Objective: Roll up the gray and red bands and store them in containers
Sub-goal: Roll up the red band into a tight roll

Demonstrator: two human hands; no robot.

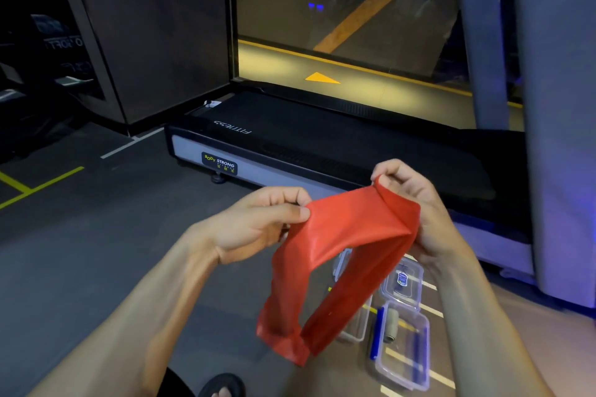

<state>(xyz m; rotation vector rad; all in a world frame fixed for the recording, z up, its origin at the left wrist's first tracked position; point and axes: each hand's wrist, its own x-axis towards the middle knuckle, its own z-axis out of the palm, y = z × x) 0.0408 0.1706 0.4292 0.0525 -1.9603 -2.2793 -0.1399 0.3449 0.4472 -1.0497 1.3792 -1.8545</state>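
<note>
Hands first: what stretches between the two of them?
Head view: the red band, its top edge pinched by the left hand and right hand.

Both forearms are seen bare from the lower edge of the view up to the wrists; no sleeve is worn over the part that shows. The left hand (258, 222) and the right hand (416, 203) are uncovered, and the wrists and fingers are seen plain. At the bottom edge a foot (222, 392) is seen in a black open-toed sandal (222, 384), its toes showing.
</note>
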